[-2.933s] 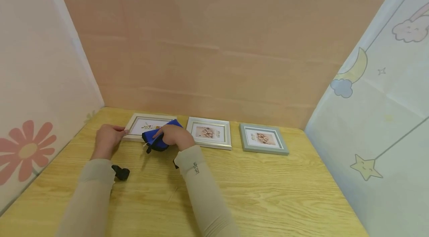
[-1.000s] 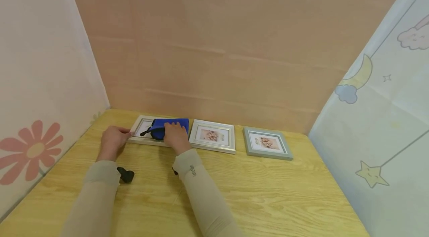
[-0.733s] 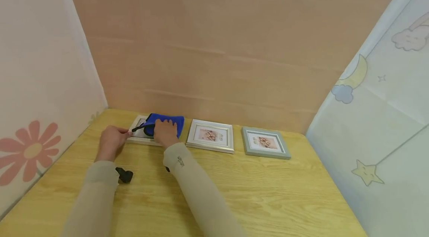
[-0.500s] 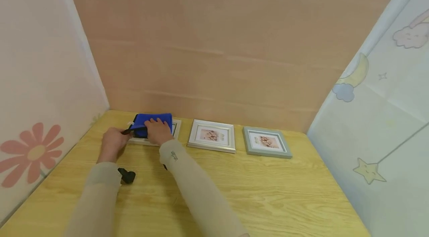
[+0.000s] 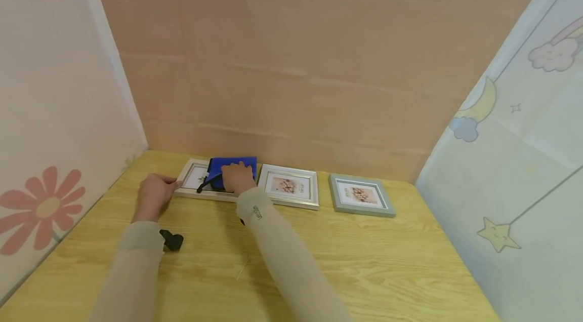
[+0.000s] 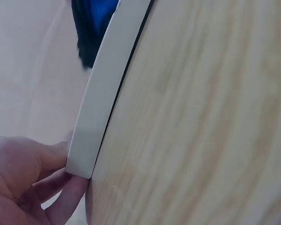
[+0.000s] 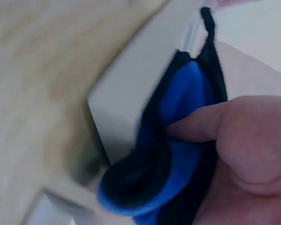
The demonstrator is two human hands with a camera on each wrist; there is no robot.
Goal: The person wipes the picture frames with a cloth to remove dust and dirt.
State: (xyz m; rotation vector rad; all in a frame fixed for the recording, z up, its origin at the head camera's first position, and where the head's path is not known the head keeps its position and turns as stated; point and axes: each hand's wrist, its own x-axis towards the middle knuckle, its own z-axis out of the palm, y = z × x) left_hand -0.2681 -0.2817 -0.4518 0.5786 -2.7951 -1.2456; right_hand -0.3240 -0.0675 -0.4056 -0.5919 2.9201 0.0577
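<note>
A cream picture frame (image 5: 191, 192) lies flat at the back left of the table. My left hand (image 5: 156, 192) grips its left end; in the left wrist view the thumb and fingers of that hand (image 6: 23, 173) hold the corner of the frame (image 6: 96, 112). On the right part of the frame lies a folded blue cloth (image 5: 218, 162) with black edging and a black strap. My right hand (image 5: 238, 178) holds the cloth against the frame. In the right wrist view the thumb presses into the folded cloth (image 7: 182, 89). The cloth hides much of the picture.
A silver picture frame (image 5: 311, 188) lies close to the right of the cream one. Farther right is a grey-green frame (image 5: 388, 210). Behind the table (image 5: 364, 271) rises a brown-pink backdrop (image 5: 291, 84), with printed panels on both sides.
The right hand has slid the cloth left across the frame to its left end, then back right to its right end. The left hand has stayed at the frame's left end.
</note>
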